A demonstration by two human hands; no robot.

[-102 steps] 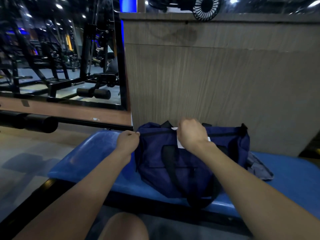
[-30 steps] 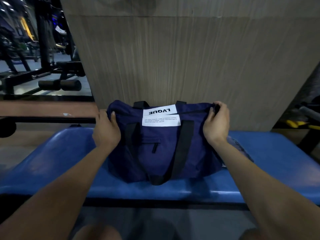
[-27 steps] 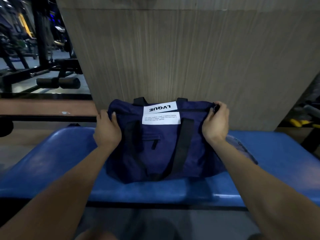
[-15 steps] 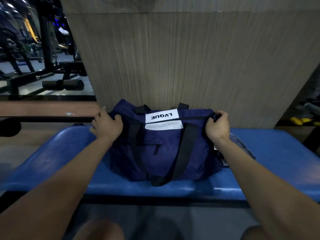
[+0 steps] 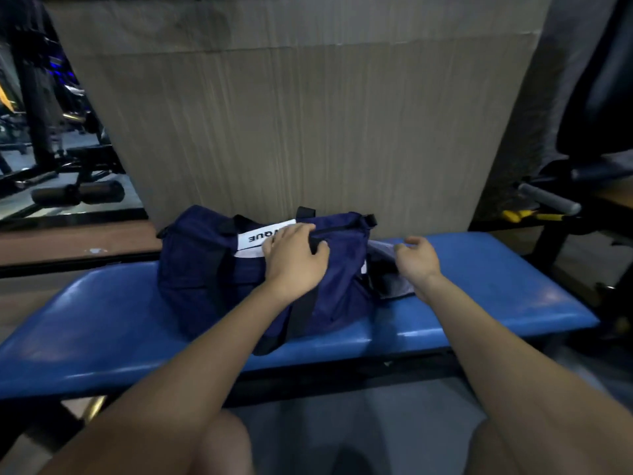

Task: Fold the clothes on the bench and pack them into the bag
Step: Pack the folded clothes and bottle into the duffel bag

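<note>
The blue padded tabletop (image 5: pixel 496 269) is carrying a navy duffel bag (image 5: pixel 205 269) pushed back against the wood-grain panel. Looks like soft, floppy nylon, so I'd guess it sags unless you take it by the black webbing straps or the zipper edge. A grey garment (image 5: pixel 390 279) sits bunched just beside the bag's right end, light and limp. Left hand (image 5: pixel 294 258) rests on top of the bag, thumb curled round the strap; right hand (image 5: pixel 416 258) hovers over the garment, loosely curled and holding nothing.
</note>
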